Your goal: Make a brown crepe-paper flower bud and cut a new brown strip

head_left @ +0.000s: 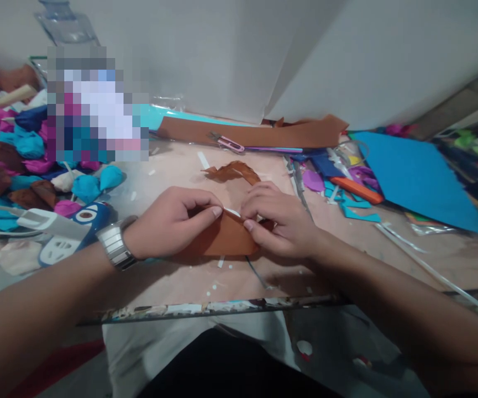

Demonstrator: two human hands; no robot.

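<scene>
Nearest the head camera, black cloth clothing point(230, 367) showed below the pale pinkish tabletop point(197, 282). Over that, the bare left hand point(176, 221) and bare right hand point(280, 221) pinched the far edge of a flat brown paper-like sheet point(222, 237), both grips closed. A slim pink cutter point(231, 145) lay beyond.

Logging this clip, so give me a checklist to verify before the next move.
1. Left hand grips the brown sheet: ok.
2. Right hand grips it too: ok.
3. White strip between the hands fixed down: cannot tell.
4. Pink cutter apart from both hands: ok, it lies beyond them.
5. Cutter's blade retracted: cannot tell, too blurred.
6. Scraps cleared away: not ok, a curled brown scrap lies just beyond the hands.
</scene>
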